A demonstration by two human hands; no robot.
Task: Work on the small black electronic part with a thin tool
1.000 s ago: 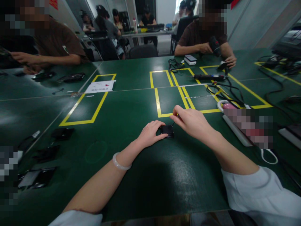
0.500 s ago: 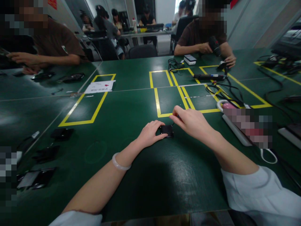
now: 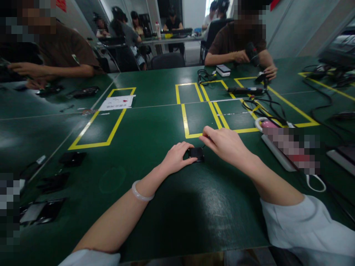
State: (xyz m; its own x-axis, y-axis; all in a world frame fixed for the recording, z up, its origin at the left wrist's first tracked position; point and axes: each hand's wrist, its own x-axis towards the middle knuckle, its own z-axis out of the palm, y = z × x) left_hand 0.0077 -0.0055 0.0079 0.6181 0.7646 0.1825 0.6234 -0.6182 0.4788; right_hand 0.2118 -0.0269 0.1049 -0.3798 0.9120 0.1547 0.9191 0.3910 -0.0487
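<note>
Barely any shift: our left hand (image 3: 177,158) still curled, gripping small black device (image 3: 196,152) on bench (image 3: 155,133). Our right hand (image 3: 226,145) just right of device, fingertips pinched closed over its far edge.

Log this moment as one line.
left hand: grips black box | right hand: fingers pinched at box's far corner, item unclear | surface: green table

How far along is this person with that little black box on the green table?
Nothing looks finished yet. The left hand steadies the small black rectangular box on the green table, while the right hand pinches something too thin to identify beside it. Three flat black parts lie untouched at far left.
</note>
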